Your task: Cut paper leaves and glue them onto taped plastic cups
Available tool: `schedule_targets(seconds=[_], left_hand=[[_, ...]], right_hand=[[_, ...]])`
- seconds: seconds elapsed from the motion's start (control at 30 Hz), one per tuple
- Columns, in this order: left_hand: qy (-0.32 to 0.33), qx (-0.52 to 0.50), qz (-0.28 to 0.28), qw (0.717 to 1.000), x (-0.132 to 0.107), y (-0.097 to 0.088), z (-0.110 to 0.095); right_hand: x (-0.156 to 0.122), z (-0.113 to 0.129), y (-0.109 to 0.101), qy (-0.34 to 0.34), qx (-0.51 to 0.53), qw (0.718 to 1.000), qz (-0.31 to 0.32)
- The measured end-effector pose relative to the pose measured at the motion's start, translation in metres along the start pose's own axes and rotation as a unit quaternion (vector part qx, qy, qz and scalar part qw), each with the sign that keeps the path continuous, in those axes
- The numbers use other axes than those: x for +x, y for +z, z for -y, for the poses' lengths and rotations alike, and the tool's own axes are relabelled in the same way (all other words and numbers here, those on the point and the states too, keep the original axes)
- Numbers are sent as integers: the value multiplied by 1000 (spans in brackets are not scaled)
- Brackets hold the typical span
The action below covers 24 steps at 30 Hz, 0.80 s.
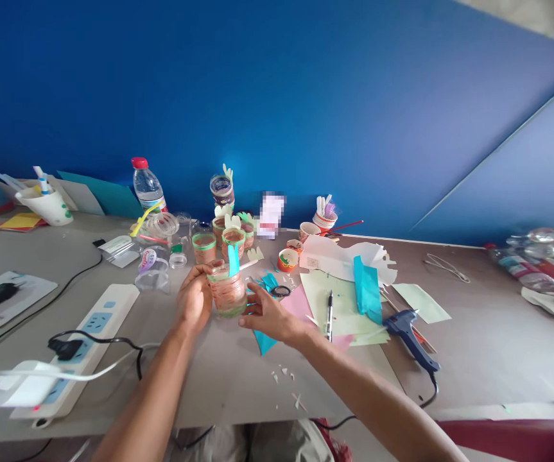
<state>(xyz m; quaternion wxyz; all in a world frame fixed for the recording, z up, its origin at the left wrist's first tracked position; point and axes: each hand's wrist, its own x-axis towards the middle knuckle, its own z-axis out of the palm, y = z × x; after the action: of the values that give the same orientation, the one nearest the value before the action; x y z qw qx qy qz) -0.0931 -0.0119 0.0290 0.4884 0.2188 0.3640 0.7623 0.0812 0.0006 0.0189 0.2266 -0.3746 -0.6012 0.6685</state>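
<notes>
My left hand is wrapped round the side of a clear plastic cup with brown colouring and green bands at its rim and base. A blue paper strip and a thin white stick show at the cup's rim. My right hand is on the cup's right side, its fingers apart and the fingertips close to the base; whether they touch it I cannot make out. Similar brown cups with green rims stand just behind. Blue paper scraps lie beneath my right hand.
A power strip with plugs and cables lies at left. On the right are a glue gun, a pen, green paper and blue crepe paper. A water bottle stands by the blue wall.
</notes>
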Motion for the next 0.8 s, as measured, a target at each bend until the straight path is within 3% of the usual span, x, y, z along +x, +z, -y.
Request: schedule_targets(seconds=[0.2,0.33,0.43,0.53,0.67,0.73,0.8], left_hand=[[-43,-28,56,997,-2,0,-3],[-54,-17,97,994,-3,0,-4],[-36,6,132,991,-3,-2,-2],[-2,32,124,992,0,-7,-1],[2,-10,87,996,6,-16,-6],[-1,-39,82,996,9,-19,-10],[1,-63,81,995,11,-22,-13]], right_hand=[[-3,-13,10,-13,88,993,-75],[-7,-11,9,-29,97,992,-80],[-9,-11,8,-37,75,992,-96],[-12,-10,2,-37,38,994,-94],[-12,6,-20,-44,-115,986,-108],[-2,18,-35,-56,-249,954,-159],[17,28,-46,-72,-383,903,-183]])
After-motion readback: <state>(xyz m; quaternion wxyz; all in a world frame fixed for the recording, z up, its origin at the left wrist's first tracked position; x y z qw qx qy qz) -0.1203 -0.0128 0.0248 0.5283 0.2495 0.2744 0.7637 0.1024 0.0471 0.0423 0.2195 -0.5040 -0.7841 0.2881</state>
